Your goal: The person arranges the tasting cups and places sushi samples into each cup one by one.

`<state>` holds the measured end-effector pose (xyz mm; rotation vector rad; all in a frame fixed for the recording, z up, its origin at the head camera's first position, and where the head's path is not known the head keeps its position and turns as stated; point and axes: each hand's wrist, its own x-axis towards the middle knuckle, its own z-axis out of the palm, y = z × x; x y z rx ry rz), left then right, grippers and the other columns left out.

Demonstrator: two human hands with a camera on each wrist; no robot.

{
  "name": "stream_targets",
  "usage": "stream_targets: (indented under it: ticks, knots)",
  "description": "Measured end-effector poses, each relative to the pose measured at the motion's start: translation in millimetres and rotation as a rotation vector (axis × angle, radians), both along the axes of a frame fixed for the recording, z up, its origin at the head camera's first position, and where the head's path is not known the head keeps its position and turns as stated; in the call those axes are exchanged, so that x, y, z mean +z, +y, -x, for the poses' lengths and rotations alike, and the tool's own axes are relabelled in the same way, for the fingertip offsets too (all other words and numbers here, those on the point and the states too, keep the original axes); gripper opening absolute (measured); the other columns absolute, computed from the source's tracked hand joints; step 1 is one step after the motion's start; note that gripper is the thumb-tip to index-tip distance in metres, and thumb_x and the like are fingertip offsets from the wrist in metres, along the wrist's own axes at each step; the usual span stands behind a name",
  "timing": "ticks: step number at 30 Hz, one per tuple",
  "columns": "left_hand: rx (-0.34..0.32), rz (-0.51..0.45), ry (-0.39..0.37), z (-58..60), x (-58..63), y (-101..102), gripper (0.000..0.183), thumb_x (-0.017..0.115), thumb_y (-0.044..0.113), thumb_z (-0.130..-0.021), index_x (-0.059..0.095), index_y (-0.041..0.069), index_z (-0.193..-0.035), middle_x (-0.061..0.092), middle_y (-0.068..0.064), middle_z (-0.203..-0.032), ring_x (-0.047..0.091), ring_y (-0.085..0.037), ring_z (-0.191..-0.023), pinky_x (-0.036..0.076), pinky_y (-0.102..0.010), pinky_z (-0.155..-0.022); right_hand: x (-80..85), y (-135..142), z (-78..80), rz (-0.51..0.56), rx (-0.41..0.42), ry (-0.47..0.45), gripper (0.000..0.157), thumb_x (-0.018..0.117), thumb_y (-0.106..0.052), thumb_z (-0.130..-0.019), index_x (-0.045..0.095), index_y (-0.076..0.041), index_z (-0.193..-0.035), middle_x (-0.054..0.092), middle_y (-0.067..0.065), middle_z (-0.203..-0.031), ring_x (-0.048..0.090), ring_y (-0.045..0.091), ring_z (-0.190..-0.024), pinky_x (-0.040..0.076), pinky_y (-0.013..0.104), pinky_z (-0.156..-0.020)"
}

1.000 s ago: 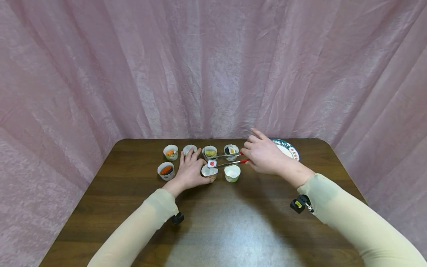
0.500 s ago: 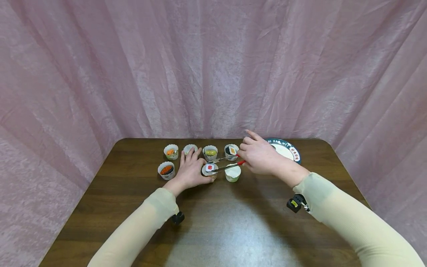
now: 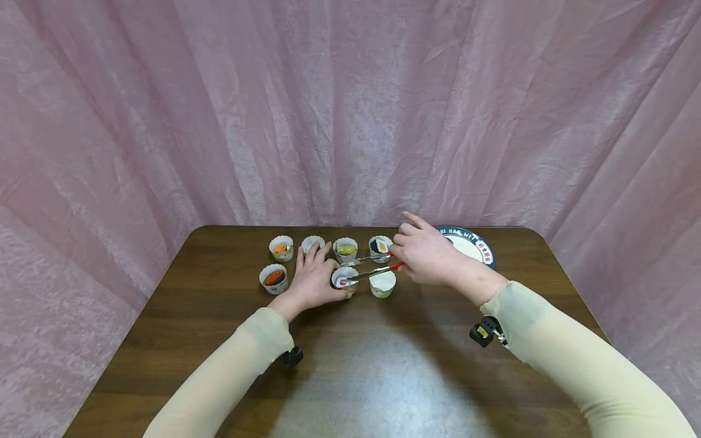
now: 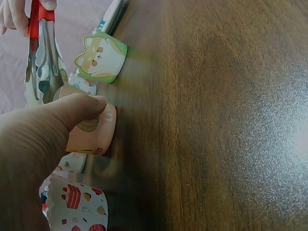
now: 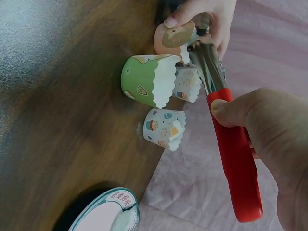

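Note:
My left hand (image 3: 312, 283) holds a pink paper baking cup (image 4: 102, 131) from the side, its thumb pressed against the front wall. Down inside that cup sits a small white sushi roll piece (image 3: 343, 283) with a red centre. My right hand (image 3: 424, 252) grips metal tongs with red handles (image 5: 236, 163), index finger raised. In the head view the two tong arms stand apart, one tip behind the pink cup's rim and the other over its opening. A green paper cup (image 3: 381, 292) stands just right of the pink one, beneath the tongs.
A back row of paper cups holds toy sushi, among them an orange piece (image 3: 280, 249), a yellow-green piece (image 3: 345, 250) and a black-and-white piece (image 3: 375, 246). Front left, another cup (image 3: 277, 289) holds an orange-and-black piece. A green-rimmed plate (image 3: 487, 255) lies behind my right wrist.
The tongs have moved left and down over the pink cup, and the white roll piece has dropped from between their tips into it. My left hand stays in place.

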<state>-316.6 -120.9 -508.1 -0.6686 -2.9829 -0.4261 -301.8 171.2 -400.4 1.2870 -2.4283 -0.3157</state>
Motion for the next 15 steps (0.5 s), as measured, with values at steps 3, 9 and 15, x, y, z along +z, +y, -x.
stream_targets:
  ticks: [3, 9, 15]
  knots:
    - [0.000, 0.001, -0.012, 0.4, -0.9, -0.4, 0.058, 0.084, 0.062, -0.072, 0.072, 0.019, -0.109, 0.027, -0.017, -0.165, 0.007, -0.039, -0.154, -0.003, -0.068, -0.118, 0.4, 1.3, -0.9, 0.008, 0.002, -0.002, 0.025, 0.083, -0.026, -0.078, 0.073, -0.013, -0.096, 0.069, 0.002, -0.093, 0.058, 0.028, -0.100, 0.019, 0.056, -0.121]
    - [0.003, 0.000, -0.021, 0.9, -2.0, 0.1, 0.058, 0.084, 0.062, -0.072, 0.072, 0.020, -0.110, 0.026, -0.016, -0.166, 0.006, -0.038, -0.155, -0.004, -0.066, -0.118, 0.8, 7.2, -2.6, 0.023, -0.014, -0.020, 0.027, 0.084, -0.026, -0.077, 0.074, -0.012, -0.099, 0.068, 0.002, -0.093, 0.057, 0.029, -0.100, 0.018, 0.056, -0.121]
    - [0.002, 0.006, -0.015, 1.1, -1.4, 0.6, 0.059, 0.084, 0.063, -0.072, 0.072, 0.020, -0.110, 0.027, -0.017, -0.165, 0.008, -0.039, -0.154, 0.000, -0.068, -0.118, 1.5, 14.9, -3.6, 0.032, -0.028, -0.034, 0.032, 0.083, -0.027, -0.078, 0.075, -0.012, -0.105, 0.068, 0.002, -0.095, 0.057, 0.029, -0.101, 0.019, 0.057, -0.121]
